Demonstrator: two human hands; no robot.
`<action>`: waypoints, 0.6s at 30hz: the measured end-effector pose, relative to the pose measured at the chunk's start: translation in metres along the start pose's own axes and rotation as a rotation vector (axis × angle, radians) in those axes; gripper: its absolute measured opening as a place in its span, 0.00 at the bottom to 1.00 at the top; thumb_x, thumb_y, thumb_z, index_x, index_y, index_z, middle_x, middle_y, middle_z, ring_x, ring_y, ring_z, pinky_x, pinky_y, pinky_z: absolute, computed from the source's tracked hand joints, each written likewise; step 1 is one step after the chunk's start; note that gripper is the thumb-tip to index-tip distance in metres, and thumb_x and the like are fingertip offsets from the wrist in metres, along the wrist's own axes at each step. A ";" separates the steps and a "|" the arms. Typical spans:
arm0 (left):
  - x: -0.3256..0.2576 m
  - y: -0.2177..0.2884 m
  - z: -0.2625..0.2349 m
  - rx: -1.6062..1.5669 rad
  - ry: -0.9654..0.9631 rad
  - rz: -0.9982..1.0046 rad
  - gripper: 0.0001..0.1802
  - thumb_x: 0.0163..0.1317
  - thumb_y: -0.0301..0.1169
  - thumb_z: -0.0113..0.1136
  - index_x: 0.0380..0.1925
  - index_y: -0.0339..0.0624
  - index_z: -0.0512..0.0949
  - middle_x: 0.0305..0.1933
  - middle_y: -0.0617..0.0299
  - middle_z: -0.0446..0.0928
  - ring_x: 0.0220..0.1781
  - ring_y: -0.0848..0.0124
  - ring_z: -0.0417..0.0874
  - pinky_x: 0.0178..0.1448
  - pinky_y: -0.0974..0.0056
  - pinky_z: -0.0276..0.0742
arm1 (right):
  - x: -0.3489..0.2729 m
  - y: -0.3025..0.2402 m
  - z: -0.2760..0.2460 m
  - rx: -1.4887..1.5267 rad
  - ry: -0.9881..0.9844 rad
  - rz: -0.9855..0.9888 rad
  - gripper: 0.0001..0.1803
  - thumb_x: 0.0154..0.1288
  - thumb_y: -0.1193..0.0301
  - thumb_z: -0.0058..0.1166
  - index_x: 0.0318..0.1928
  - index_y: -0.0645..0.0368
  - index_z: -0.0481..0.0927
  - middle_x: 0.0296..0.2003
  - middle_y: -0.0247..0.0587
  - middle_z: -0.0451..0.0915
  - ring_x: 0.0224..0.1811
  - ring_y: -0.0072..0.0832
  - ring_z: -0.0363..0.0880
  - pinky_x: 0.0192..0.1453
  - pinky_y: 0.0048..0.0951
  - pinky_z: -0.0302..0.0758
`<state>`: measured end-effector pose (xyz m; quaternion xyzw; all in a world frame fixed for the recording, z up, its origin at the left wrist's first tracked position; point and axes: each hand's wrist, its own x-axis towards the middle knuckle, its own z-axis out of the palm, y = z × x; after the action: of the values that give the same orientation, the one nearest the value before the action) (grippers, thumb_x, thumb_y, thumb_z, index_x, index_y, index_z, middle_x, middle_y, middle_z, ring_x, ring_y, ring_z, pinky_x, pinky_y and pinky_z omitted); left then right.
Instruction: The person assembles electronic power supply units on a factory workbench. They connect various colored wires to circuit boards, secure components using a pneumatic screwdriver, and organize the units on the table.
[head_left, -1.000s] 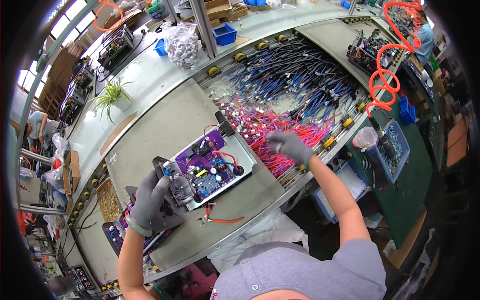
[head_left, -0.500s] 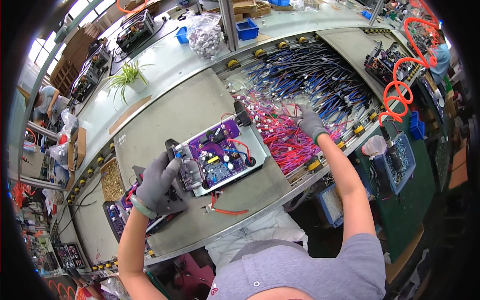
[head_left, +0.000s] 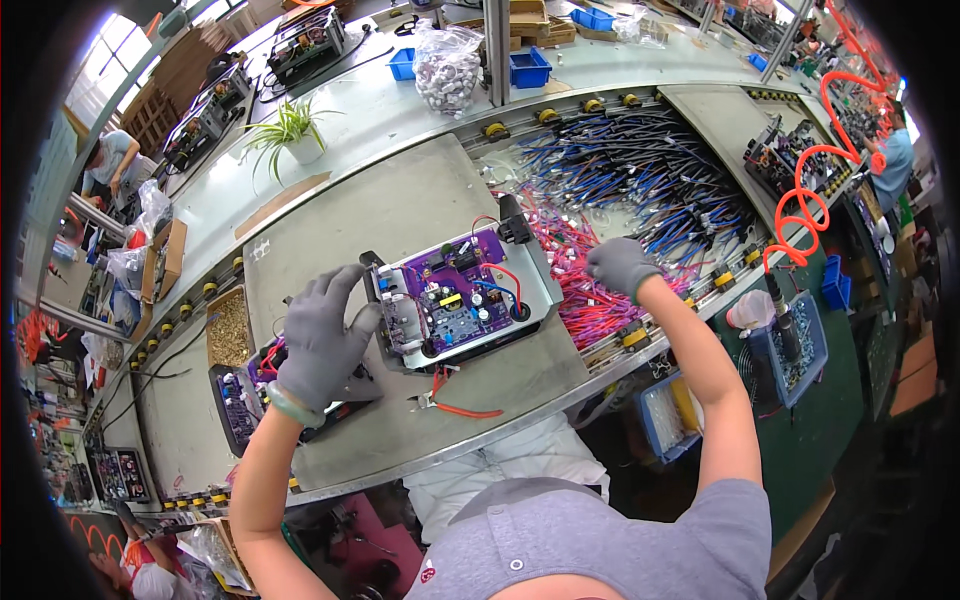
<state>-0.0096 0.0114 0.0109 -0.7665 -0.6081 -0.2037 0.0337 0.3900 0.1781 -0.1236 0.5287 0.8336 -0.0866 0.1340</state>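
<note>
Overhead view of a worker at an assembly bench. The left hand [head_left: 318, 335], in a grey glove, lies with fingers spread and palm down against the left end of the tray [head_left: 540, 290], a shallow grey metal chassis at the centre of the grey mat [head_left: 400, 210]. The hand presses on the tray; it pinches nothing. Inside the tray sits a purple board [head_left: 455, 295] carrying dark components and short red and blue leads. The right hand [head_left: 620, 265], also gloved, is at 3 o'clock from the tray, lowered into the red wires [head_left: 590, 300]; its fingers curl down among them, and whether they pinch a wire cannot be told. At 1 o'clock from the tray a larger heap of blue wires [head_left: 650, 170] fills the trough. Red-handled cutters [head_left: 455, 405] lie on the mat at 6 o'clock from the tray, just beside it. At 8 o'clock, partly under the left wrist, rests a second board [head_left: 235, 405]. A potted plant [head_left: 290, 135] stands at 11 o'clock, well apart, and a bag of parts [head_left: 445, 65] at 12 o'clock. An orange coiled hose [head_left: 815, 190] hangs at 3 o'clock, beyond the wires.
</note>
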 end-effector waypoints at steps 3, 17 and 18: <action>0.011 0.019 -0.010 -0.034 0.103 0.097 0.25 0.54 0.35 0.65 0.52 0.42 0.76 0.53 0.51 0.78 0.52 0.53 0.80 0.54 0.52 0.75 | -0.027 0.041 0.010 0.319 0.183 0.049 0.10 0.64 0.61 0.55 0.39 0.48 0.86 0.37 0.45 0.85 0.42 0.45 0.83 0.47 0.43 0.79; 0.089 0.130 0.020 -0.911 -0.374 -0.014 0.20 0.64 0.38 0.61 0.48 0.34 0.77 0.34 0.56 0.79 0.38 0.71 0.79 0.46 0.65 0.75 | -0.117 -0.066 -0.110 1.285 0.381 -0.316 0.09 0.68 0.71 0.59 0.42 0.66 0.81 0.30 0.31 0.81 0.32 0.15 0.76 0.35 0.21 0.73; 0.094 0.136 0.018 -0.930 -0.439 -0.024 0.17 0.65 0.37 0.61 0.47 0.34 0.78 0.33 0.59 0.78 0.36 0.75 0.77 0.46 0.68 0.75 | -0.113 -0.073 -0.111 1.264 0.356 -0.384 0.09 0.68 0.72 0.60 0.43 0.66 0.81 0.30 0.31 0.81 0.32 0.15 0.76 0.35 0.21 0.73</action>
<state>0.1407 0.0684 0.0544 -0.7182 -0.4546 -0.2874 -0.4415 0.3551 0.0817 0.0173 0.3544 0.7112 -0.4908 -0.3574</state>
